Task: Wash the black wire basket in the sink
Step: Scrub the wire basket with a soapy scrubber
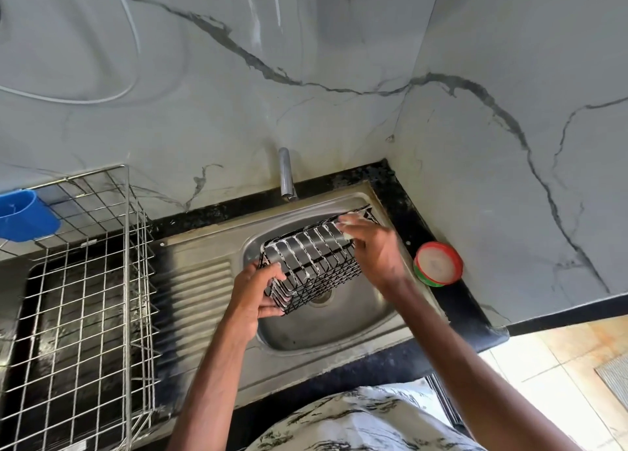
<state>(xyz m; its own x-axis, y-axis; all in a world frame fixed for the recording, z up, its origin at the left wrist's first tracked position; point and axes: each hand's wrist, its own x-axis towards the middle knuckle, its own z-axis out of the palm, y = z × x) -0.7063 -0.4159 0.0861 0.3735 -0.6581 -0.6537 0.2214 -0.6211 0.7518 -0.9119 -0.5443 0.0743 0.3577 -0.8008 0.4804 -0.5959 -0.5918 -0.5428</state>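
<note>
The black wire basket [314, 263] hangs tilted over the steel sink bowl [356, 318], its wires streaked with white soap foam. My left hand [258, 289] grips the basket's near-left end, fingers curled round the wires. My right hand [372, 246] is at the basket's far-right end and pinches a small pale scrubbing pad [348, 228] against the rim. The tap [286, 175] stands at the back of the sink; no running water shows.
A round red-and-green soap tub [438, 263] sits on the black counter right of the sink. The ribbed drainboard [200, 291] lies left of the bowl. A large steel wire dish rack [85, 297] with a blue cup [27, 216] stands at left. Marble walls close the corner.
</note>
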